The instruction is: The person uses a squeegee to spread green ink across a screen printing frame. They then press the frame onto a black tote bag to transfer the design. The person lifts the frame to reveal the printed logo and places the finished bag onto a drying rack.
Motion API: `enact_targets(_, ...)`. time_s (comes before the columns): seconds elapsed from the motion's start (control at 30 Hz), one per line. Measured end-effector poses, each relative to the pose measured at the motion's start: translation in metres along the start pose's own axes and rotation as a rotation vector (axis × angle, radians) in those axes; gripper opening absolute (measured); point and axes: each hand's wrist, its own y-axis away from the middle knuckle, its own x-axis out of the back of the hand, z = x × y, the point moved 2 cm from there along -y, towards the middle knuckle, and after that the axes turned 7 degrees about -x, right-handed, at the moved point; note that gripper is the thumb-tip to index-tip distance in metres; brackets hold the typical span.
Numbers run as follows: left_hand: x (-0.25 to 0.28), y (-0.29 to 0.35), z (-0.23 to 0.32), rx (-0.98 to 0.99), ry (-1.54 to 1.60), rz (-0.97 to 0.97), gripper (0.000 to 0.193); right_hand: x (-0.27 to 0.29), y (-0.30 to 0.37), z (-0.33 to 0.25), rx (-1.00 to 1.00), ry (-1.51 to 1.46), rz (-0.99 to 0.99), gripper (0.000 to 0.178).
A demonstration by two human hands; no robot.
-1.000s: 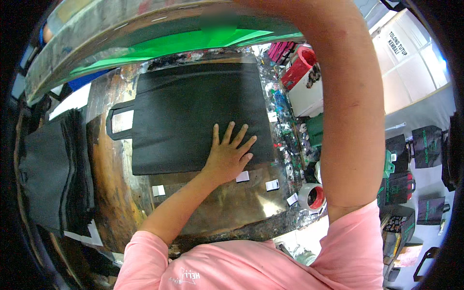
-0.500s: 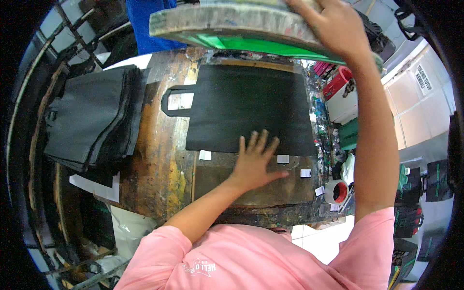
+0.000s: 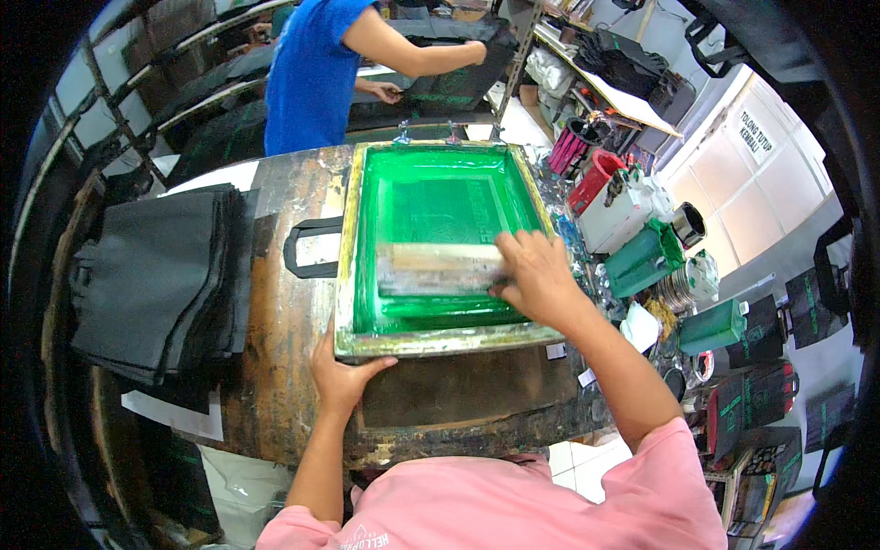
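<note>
A screen printing frame (image 3: pixel 440 346) with green mesh and wet green ink lies flat on the worktable. My right hand (image 3: pixel 541 277) is closed around the right end of a wooden squeegee (image 3: pixel 426 268), which rests across the lower part of the mesh and is slightly blurred. At the near left corner of the frame, my left hand (image 3: pixel 341 374) grips its edge, thumb along the front side and fingers partly hidden. The handle of a black fabric bag (image 3: pixel 295 249) sticks out left of the frame; the frame covers the rest of the bag.
Left on the paint-stained table (image 3: pixel 284 376) sits a stack of black bags (image 3: pixel 151 275). Green ink containers (image 3: pixel 644 259) and a red can (image 3: pixel 598 181) crowd the right side. Hinge clamps (image 3: pixel 451 134) stand at the far edge. Beyond, a person in blue (image 3: pixel 316 73) handles black fabric.
The raised frame has come down over the black bag. My right hand has moved from the frame to the squeegee. My left hand has gone from near the bag to the frame's corner.
</note>
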Motion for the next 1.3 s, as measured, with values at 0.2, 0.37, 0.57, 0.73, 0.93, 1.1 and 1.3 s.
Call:
enact_targets(0.2,-0.01,0.013,-0.024,-0.094,-0.301,-0.066,0.129,-0.039,0.035,-0.022,-0.023,-0.002,-0.169,0.057)
enact_targets(0.37,-0.007,0.01,-0.024,-0.123,-0.327,-0.084,0.135,-0.076,-0.032,0.0,-0.025,0.045,0.026,0.056)
enact_targets(0.57,-0.005,0.014,-0.025,-0.08,-0.474,-0.138,0.137,-0.122,-0.194,0.057,-0.024,0.12,0.171,0.066)
enact_targets(0.73,0.013,-0.016,0.006,-0.069,-0.55,-0.149,0.138,-0.11,-0.275,0.091,0.02,0.098,0.064,0.069)
enact_targets(0.93,-0.049,-0.204,0.027,-0.439,-0.346,-0.043,0.102,-0.127,-0.27,0.09,0.034,0.146,0.317,0.066)
enact_targets(1.1,-0.154,-0.35,-0.001,-0.557,-0.683,-0.134,0.079,-0.149,-0.257,0.079,-0.032,0.21,0.376,0.062)
enact_targets(1.3,-0.15,-0.303,-0.014,-0.623,-0.665,-0.045,0.059,-0.142,-0.201,0.064,-0.007,0.195,0.303,0.026)
